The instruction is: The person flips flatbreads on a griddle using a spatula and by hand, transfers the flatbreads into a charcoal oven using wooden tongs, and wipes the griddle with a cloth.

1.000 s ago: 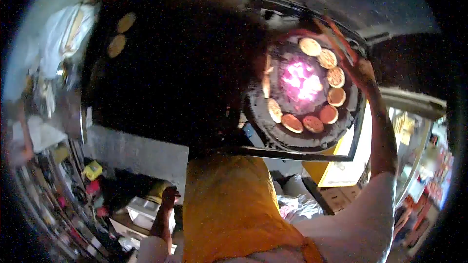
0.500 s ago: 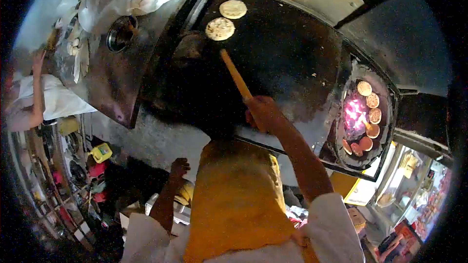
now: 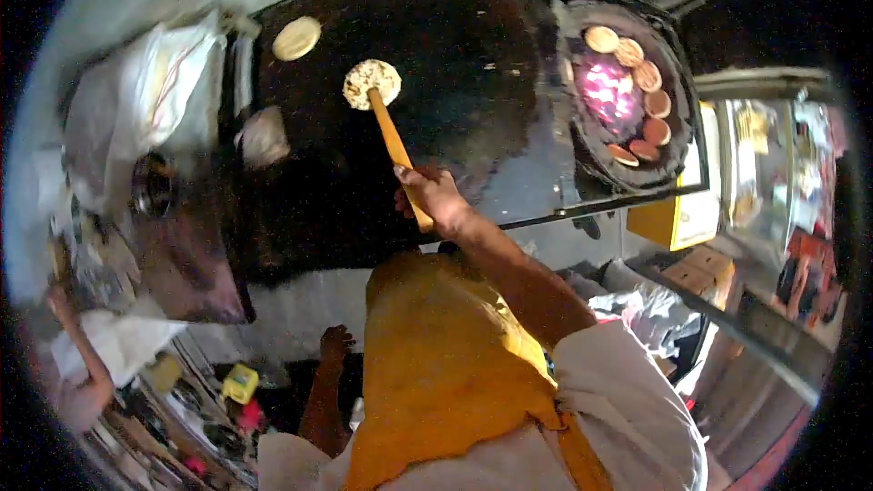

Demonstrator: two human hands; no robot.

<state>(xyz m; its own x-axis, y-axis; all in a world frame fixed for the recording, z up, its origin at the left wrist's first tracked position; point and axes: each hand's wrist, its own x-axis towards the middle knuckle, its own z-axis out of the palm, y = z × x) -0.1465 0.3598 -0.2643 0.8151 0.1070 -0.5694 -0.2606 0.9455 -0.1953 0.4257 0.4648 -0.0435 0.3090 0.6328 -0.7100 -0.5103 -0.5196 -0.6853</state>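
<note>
My right hand (image 3: pixel 435 197) is closed around a flat wooden stick (image 3: pixel 393 141) over the front of the dark griddle (image 3: pixel 455 64). The stick's far end lies on a browned, speckled flatbread (image 3: pixel 386 80). A paler flatbread (image 3: pixel 297 38) rests farther back and to the left on the same surface. Down beside the yellow apron (image 3: pixel 446 355), my left hand (image 3: pixel 336 343) hangs with loosely bent fingers and nothing visible in it.
Right of the griddle, several round breads (image 3: pixel 647 75) stand around glowing coals (image 3: pixel 607 95) in a fire pit. A metal-topped counter (image 3: pixel 182 259) with a round pan (image 3: pixel 153 184) and white cloth (image 3: pixel 168 82) is at left. Another person's arm (image 3: pixel 82 336) reaches in at far left.
The stick's tip has come onto the speckled flatbread, which has slid right, away from the paler one. My view has turned to the right. My left hand still hangs low.
</note>
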